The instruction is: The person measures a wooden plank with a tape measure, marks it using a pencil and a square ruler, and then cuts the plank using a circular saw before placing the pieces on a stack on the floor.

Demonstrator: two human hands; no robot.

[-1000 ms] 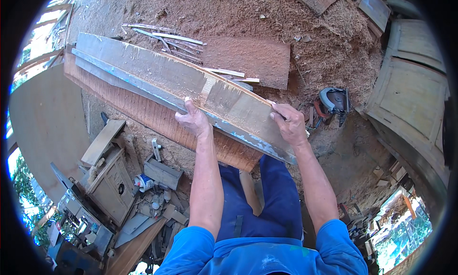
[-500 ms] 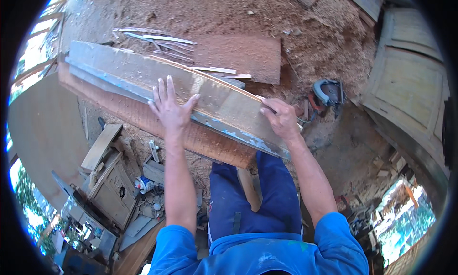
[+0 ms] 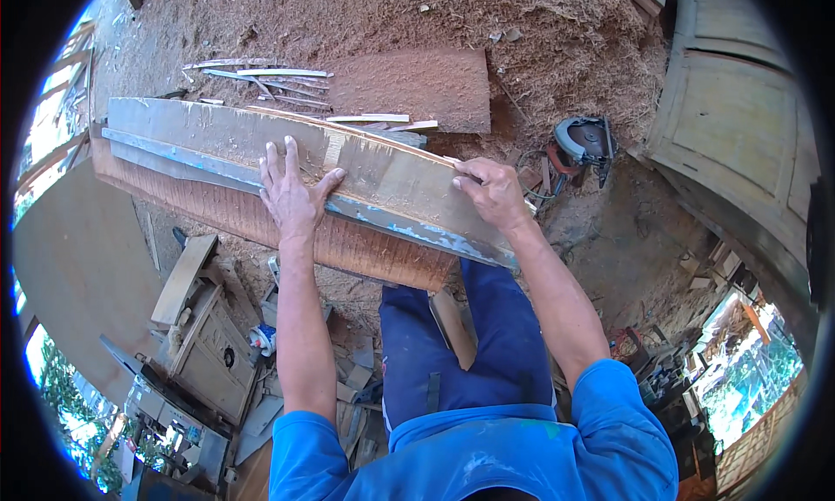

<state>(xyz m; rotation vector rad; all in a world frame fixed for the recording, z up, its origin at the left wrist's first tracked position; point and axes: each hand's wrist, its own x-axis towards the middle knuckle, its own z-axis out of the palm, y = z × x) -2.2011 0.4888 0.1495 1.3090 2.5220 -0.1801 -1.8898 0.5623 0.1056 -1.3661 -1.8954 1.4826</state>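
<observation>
A long wooden board [image 3: 391, 175] with peeling blue paint along its near edge lies slantwise before me, on top of a wider reddish-brown plank [image 3: 383, 262]. My left hand [image 3: 291, 197] rests palm down on the board, fingers spread, near a pale worn patch. At the board's far edge, toward its right end, my right hand [image 3: 491, 192] has its fingers curled and thumb pressed in. A thin splintered wood strip [image 3: 383, 137] runs along that edge and ends at these fingertips. Whether the fingers grip the strip or the board's edge too is hard to make out.
Beyond the board, thin offcuts [image 3: 278, 79] and a reddish sheet [image 3: 417, 92] lie on sawdust. A circular saw [image 3: 584, 149] sits on the ground to the right. Panelled wooden doors [image 3: 731, 118] stand far right. Cabinet pieces [image 3: 213, 349] and scraps clutter the near left.
The whole view has shifted, so board, saw and offcuts appear farther left. Both hands keep about the same places on the board.
</observation>
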